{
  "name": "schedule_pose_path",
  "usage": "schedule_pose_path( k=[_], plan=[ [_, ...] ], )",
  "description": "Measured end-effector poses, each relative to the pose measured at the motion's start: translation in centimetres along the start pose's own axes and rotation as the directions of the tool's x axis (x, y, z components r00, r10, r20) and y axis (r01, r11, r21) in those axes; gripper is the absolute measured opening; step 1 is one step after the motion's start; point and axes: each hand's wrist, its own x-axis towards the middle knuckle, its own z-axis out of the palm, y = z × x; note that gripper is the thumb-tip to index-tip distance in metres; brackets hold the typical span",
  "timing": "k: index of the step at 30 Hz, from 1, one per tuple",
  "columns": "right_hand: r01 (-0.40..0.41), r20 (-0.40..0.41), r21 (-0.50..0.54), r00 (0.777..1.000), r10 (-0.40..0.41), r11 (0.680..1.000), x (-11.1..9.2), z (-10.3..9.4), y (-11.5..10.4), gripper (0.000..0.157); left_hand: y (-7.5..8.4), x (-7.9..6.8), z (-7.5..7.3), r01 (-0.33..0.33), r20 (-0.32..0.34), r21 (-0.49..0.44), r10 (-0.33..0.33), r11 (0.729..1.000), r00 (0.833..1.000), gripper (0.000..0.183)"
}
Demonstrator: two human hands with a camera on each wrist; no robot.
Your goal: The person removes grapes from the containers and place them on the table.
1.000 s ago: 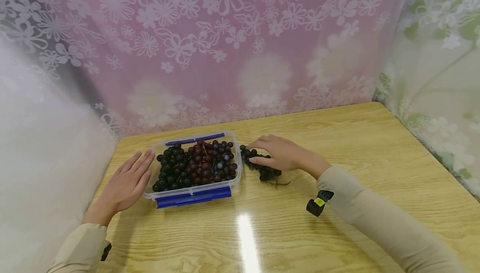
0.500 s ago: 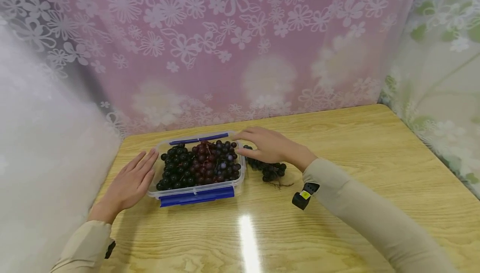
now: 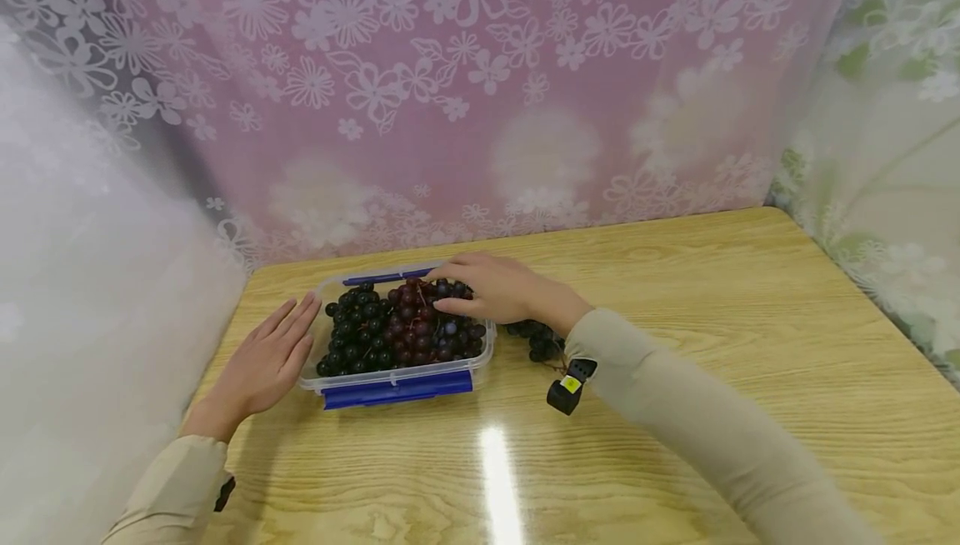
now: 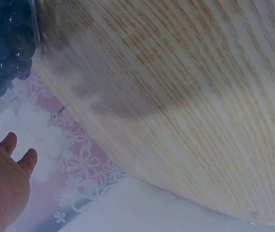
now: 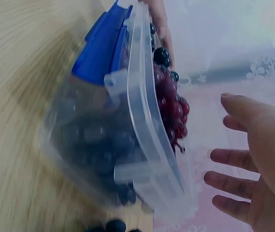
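One pink floral curtain (image 3: pixel 487 112) hangs behind the wood-grain table (image 3: pixel 712 320), probably put up as a plain backdrop. The clear clip-lock food container (image 3: pixel 397 376) sits toward the table's far left, its long blue-clipped side facing the person, which seems to put its open top within easy reach of both hands. Its front blue clip (image 3: pixel 397 391) tilts outward, unfastened, leaving the rim free.

The left hand (image 3: pixel 262 353) lies at the container's left end, fingers straight and fairly close together, holding nothing; it looks placed as a guard or steady, though whether the fingertips touch the wall I cannot tell. The right hand (image 3: pixel 495 291) hovers over the container's right end, thumb and fingers parted and slightly bent, with nothing between them; the right wrist view shows a gap between its fingers and the fruit.

Inside, black grapes (image 3: pixel 356 341) fill the left, red grapes (image 3: pixel 412 328) the middle and purple grapes (image 3: pixel 459 341) the right, side by side, perhaps to keep the kinds apart. Another dark grape bunch (image 3: pixel 532 341) lies on the table just beyond the right wall, partly hidden under the right wrist. Smallest is its thin brown stem (image 3: pixel 557 368), pointing toward the person.
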Motion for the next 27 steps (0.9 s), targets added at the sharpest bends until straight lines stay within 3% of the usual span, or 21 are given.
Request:
schedule_pose_path(
  k=[9, 17, 21, 27],
  plan=[
    [0.01, 0.047, -0.117, 0.999, -0.004, 0.993, 2.3, 1.4, -1.9, 0.054, -0.1, 0.2, 0.2, 0.0, 0.006, -0.01, 0.0, 1.0, 1.0, 0.053],
    [0.056, -0.002, -0.257, 0.998, -0.058, 0.965, 3.6, 2.2, -3.0, 0.048, -0.2, 0.1, 0.2, 0.015, 0.016, -0.012, -0.015, 1.0, 1.0, 0.054],
    [0.031, -0.013, -0.294, 0.999, -0.036, 0.955, 4.2, 2.4, -3.4, 0.047, -0.3, 0.1, 0.2, 0.015, 0.014, -0.012, -0.015, 1.0, 1.0, 0.054],
    [-0.062, 0.008, -0.333, 0.998, 0.069, 0.941, 5.1, 2.6, -4.0, 0.038, -0.3, 0.0, 0.2, 0.011, 0.013, -0.015, -0.01, 1.0, 1.0, 0.053]
  ],
)
